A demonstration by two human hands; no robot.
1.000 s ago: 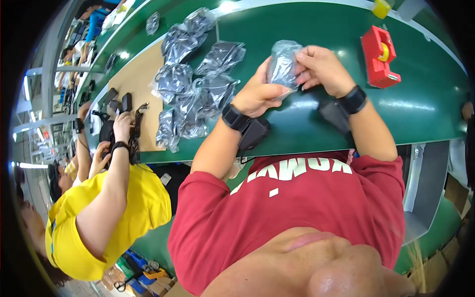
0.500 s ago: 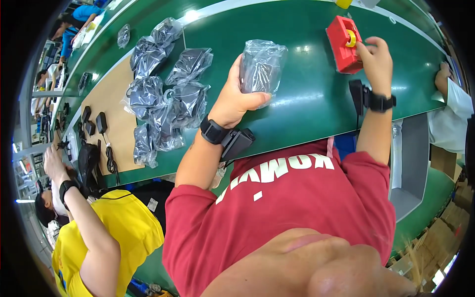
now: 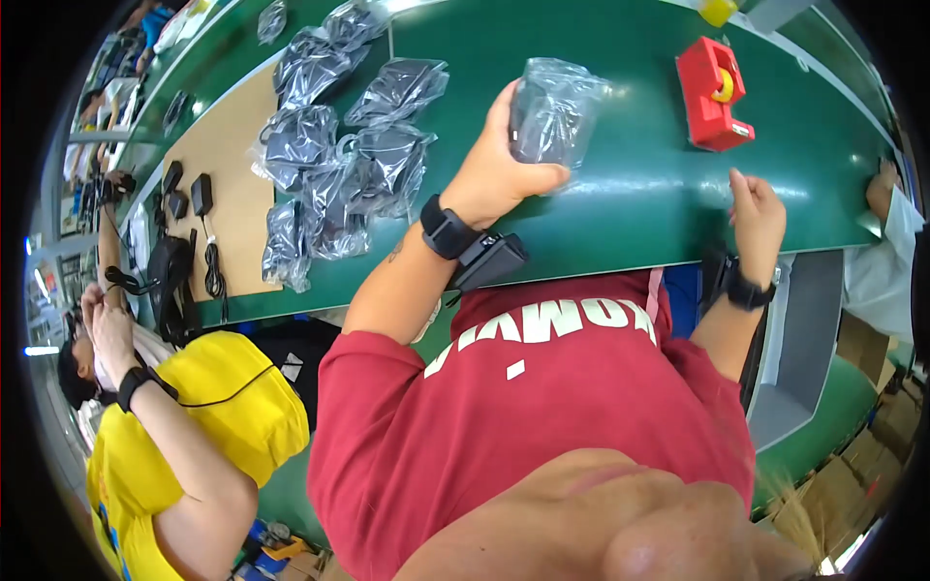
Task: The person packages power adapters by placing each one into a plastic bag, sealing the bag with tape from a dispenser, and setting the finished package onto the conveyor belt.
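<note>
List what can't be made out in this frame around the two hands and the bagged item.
- Head view: the dark item inside the clear bag is blurred by crinkled, glaring plastic; its kind is unclear.
- The left hand covers the bag's near side.
- Whether the right hand pinches anything is too small to tell.
- The red tape dispenser shows only its top.
- The pile of bagged items overlaps; no count possible.

One bagged item [image 3: 552,111] is in hand; about seven more bagged ones [image 3: 339,165] lie heaped on the counter [image 3: 630,213], the exact count unclear. One red tape dispenser [image 3: 715,92]. Three black adapters [image 3: 189,194] sit on the tan mat [image 3: 228,165].
</note>
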